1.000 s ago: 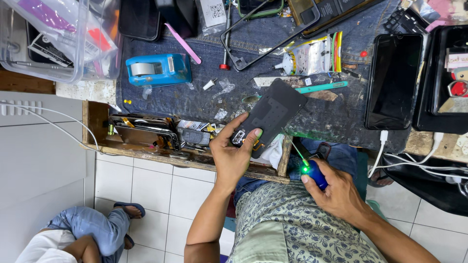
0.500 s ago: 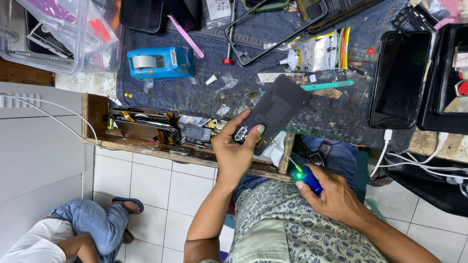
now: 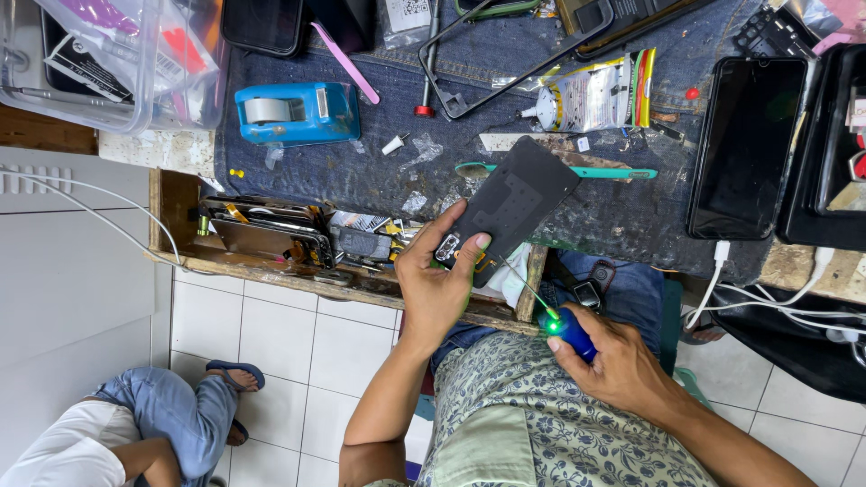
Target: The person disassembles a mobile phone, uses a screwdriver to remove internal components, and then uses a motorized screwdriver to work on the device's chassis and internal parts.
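The left hand (image 3: 433, 280) pinches the phone (image 3: 505, 212) at the bench edge; the right hand (image 3: 613, 361) wraps around a screwdriver (image 3: 564, 326) — unscrewing seems in hand — next its tip must meet the screw squarely.

Hidden, cropped and too small to make out

The left hand (image 3: 437, 284) is covering the lower corner of the dark phone back panel (image 3: 514, 203), and the right hand (image 3: 622, 365) is wrapping around most of the blue tool (image 3: 568, 332), whose thin tip is blurring near the panel. The top edge is cutting off the clear plastic box (image 3: 108, 63) and the dark phone (image 3: 262, 22); the right edge is cropping the black tray (image 3: 834, 144). The parts crowding the open drawer (image 3: 271, 236) are too small to identify. A seated person (image 3: 135, 433) is running off the lower left corner.
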